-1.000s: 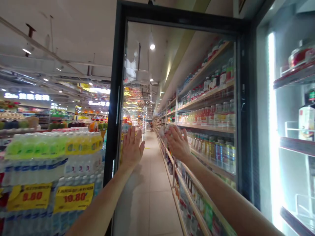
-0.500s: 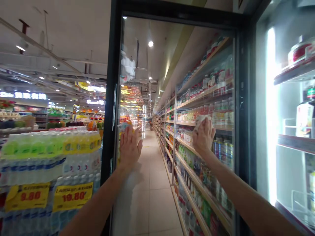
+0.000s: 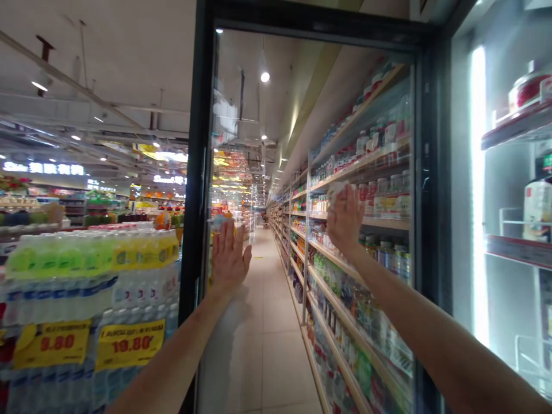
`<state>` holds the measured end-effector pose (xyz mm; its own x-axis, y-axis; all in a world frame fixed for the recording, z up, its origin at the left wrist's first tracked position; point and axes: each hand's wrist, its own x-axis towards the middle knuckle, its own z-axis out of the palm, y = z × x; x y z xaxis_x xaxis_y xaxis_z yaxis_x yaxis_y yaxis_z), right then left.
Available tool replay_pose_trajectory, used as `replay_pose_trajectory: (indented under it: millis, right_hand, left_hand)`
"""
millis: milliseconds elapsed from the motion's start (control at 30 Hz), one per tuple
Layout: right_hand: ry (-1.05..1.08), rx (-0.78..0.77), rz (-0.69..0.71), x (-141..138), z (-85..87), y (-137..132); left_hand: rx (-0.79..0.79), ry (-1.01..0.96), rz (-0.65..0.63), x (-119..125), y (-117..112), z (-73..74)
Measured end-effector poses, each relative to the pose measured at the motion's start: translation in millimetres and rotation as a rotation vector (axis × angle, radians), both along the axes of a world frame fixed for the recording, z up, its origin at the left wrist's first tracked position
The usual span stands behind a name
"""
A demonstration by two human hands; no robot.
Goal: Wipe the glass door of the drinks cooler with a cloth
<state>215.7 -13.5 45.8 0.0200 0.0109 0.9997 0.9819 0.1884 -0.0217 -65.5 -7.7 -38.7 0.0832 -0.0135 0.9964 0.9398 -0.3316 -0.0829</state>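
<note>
The right hand (image 3: 346, 224) had shifted sideways: 1.0 s earlier it was near the middle of the glass door (image 3: 196, 172), by 0.5 s earlier it was well to the right, and now it was slightly higher and a little back to the left. A pale cloth (image 3: 335, 191) went with it, under the fingers and apparently against the pane, so the work seemed to be back-and-forth wiping over the door's right half. The left hand (image 3: 230, 256) stayed near the left edge, fingers extended, palm toward the glass and holding nothing (a brace, perhaps).

The cloth was mostly covered and blurred; whether the right fingers gripped it or only pressed it flat, I could not tell. The door's lower edge was cut off, bottles (image 3: 390, 195) showed through or in the pane, and 2 yellow price signs (image 3: 129, 345) had hard-to-read print.
</note>
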Motion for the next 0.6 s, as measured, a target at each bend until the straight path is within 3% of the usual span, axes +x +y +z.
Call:
replay_pose_trajectory:
  millis: [100, 167, 233, 333, 400, 500, 600]
  right_hand:
    - [-0.391, -0.076, 0.014, -23.5, -20.3, -4.7]
    - [-0.461, -0.090, 0.016, -7.8, -26.6, -6.1]
    - [-0.273, -0.067, 0.004, 26.5, -21.7, -5.6]
    - [0.156, 0.015, -0.032, 76.7, 0.7, -2.7]
    - [0.278, 0.062, -0.049, 87.4, 16.1, -0.2]
    - [0.219, 0.061, -0.043, 60.2, 24.5, 2.9]
    - [-0.032, 0.011, -0.018, 9.6, 10.7, 2.3]
  left_hand:
    - [0.001, 0.005, -0.013, -2.4, 0.1, 0.2]
    - [-0.003, 0.007, -0.013, -3.4, 0.0, 0.2]
    - [-0.007, 0.008, -0.005, -3.2, -0.5, 0.0]
    - [-0.006, 0.001, 0.012, -1.4, -2.0, -0.1]
    - [-0.007, -0.001, 0.025, -0.3, -3.1, 0.0]
    - [-0.015, 0.003, 0.032, 0.0, -3.4, 0.2]
    - [-0.007, 0.010, 0.037, -1.5, -0.7, 0.0]
